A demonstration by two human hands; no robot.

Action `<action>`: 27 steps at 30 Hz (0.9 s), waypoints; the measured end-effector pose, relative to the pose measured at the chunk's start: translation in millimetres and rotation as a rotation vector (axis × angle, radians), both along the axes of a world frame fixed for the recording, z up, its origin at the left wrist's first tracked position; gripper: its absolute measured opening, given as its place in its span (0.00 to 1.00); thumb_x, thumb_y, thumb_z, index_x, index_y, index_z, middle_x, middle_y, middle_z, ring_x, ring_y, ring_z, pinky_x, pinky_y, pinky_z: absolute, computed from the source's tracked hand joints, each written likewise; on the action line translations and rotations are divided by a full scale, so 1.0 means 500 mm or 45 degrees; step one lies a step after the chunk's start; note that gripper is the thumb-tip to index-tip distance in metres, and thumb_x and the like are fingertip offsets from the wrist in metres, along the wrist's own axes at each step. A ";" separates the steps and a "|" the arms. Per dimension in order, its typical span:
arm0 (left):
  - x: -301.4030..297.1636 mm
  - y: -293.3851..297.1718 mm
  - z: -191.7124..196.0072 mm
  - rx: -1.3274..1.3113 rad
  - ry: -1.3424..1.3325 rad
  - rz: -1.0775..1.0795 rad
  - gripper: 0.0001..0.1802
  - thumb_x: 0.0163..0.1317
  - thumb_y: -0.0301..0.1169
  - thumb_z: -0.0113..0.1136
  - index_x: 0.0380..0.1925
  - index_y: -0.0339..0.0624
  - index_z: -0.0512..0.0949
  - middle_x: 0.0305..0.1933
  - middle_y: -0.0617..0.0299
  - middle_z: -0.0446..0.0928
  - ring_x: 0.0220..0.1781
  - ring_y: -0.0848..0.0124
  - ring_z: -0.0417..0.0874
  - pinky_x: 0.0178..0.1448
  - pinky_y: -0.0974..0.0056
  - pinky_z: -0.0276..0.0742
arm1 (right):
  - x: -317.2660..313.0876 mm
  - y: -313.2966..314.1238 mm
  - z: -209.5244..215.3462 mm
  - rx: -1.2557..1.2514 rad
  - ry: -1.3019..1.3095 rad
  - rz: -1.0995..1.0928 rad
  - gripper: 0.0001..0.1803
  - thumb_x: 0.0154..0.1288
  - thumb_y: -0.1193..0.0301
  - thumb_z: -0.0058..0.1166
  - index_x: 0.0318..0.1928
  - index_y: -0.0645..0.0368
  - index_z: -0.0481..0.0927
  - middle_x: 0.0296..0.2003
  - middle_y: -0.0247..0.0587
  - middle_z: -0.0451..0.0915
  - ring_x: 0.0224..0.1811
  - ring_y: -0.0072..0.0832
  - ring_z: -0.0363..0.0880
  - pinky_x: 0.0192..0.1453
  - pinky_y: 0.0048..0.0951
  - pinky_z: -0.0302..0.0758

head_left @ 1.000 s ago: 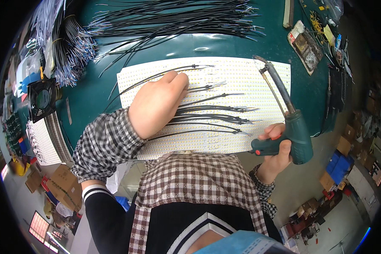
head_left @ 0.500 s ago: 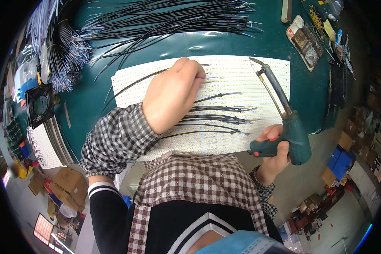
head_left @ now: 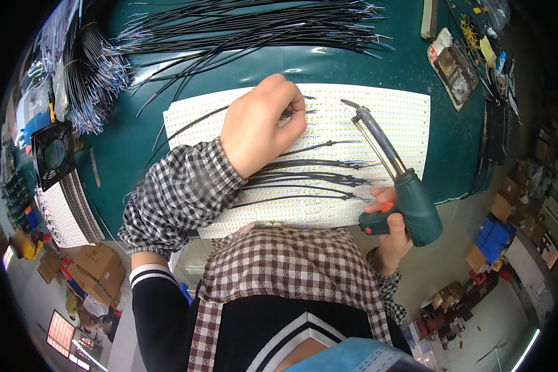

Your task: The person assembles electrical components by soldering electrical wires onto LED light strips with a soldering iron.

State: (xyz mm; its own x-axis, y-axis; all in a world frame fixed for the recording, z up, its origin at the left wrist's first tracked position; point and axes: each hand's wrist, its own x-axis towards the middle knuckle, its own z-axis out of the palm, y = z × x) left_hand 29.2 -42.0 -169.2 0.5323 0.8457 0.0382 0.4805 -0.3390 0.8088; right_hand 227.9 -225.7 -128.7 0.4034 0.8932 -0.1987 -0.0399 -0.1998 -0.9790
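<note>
My left hand (head_left: 263,127) is closed in a pinch on a black cable (head_left: 195,126), over the upper part of a white sheet of LED boards (head_left: 390,118). The cable runs in from the left, and short wire ends show just past my fingertips; the exact grip is hidden. My right hand (head_left: 392,234) is wrapped around a dark green soldering gun (head_left: 417,211) with a red trigger. Its tip points up and left above the boards, apart from the left fingers. Several black cables (head_left: 316,180) lie across the boards below my left hand.
A long pile of black cables (head_left: 260,31) lies at the table's far side, with a hanging bundle (head_left: 90,80) at far left. A small black fan (head_left: 54,155) stands near stacked white boards (head_left: 68,211). A stained solder tray (head_left: 454,69) lies at far right.
The soldering gun in my right hand has moved left, bringing its tip nearer my left hand. My left hand has shifted slightly right, still pinching the cable.
</note>
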 end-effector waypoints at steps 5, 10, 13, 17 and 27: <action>-0.003 0.004 -0.005 -0.021 -0.053 -0.016 0.05 0.54 0.24 0.62 0.29 0.39 0.75 0.30 0.60 0.72 0.26 0.69 0.74 0.29 0.68 0.71 | -0.003 -0.005 0.006 -0.096 -0.042 0.063 0.31 0.65 0.52 0.59 0.48 0.72 0.73 0.40 0.54 0.78 0.32 0.33 0.81 0.37 0.30 0.81; -0.006 0.013 -0.001 -0.026 -0.029 -0.061 0.05 0.53 0.24 0.61 0.29 0.38 0.75 0.30 0.58 0.72 0.26 0.66 0.75 0.30 0.66 0.71 | -0.012 -0.002 0.016 -0.199 -0.037 0.037 0.28 0.63 0.54 0.60 0.44 0.71 0.75 0.39 0.52 0.78 0.34 0.33 0.80 0.37 0.30 0.81; -0.005 0.022 0.007 -0.047 0.000 -0.097 0.04 0.52 0.25 0.60 0.27 0.39 0.74 0.30 0.56 0.74 0.29 0.60 0.77 0.33 0.61 0.73 | -0.004 -0.010 0.005 -0.041 0.116 0.096 0.11 0.61 0.79 0.58 0.44 0.71 0.77 0.38 0.49 0.79 0.43 0.35 0.81 0.44 0.34 0.83; -0.006 0.026 0.011 -0.102 0.010 -0.124 0.04 0.52 0.26 0.59 0.26 0.39 0.74 0.31 0.55 0.75 0.32 0.55 0.79 0.36 0.57 0.75 | -0.008 -0.010 0.001 -0.059 0.102 0.079 0.10 0.59 0.82 0.59 0.42 0.71 0.78 0.37 0.47 0.80 0.41 0.34 0.81 0.46 0.34 0.82; -0.007 0.028 0.010 -0.113 0.007 -0.138 0.04 0.52 0.26 0.59 0.27 0.38 0.74 0.31 0.54 0.75 0.32 0.55 0.80 0.36 0.56 0.75 | -0.020 -0.002 0.007 -0.201 -0.029 0.118 0.21 0.61 0.73 0.60 0.50 0.71 0.72 0.35 0.46 0.80 0.38 0.32 0.80 0.46 0.34 0.79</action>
State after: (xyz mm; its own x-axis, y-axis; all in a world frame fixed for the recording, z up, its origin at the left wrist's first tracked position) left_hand 25.5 -28.1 -164.4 0.6206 0.7833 -0.0377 0.4497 -0.3161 0.8353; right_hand 217.8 -226.5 -125.0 0.3267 0.8852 -0.3311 0.0077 -0.3528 -0.9357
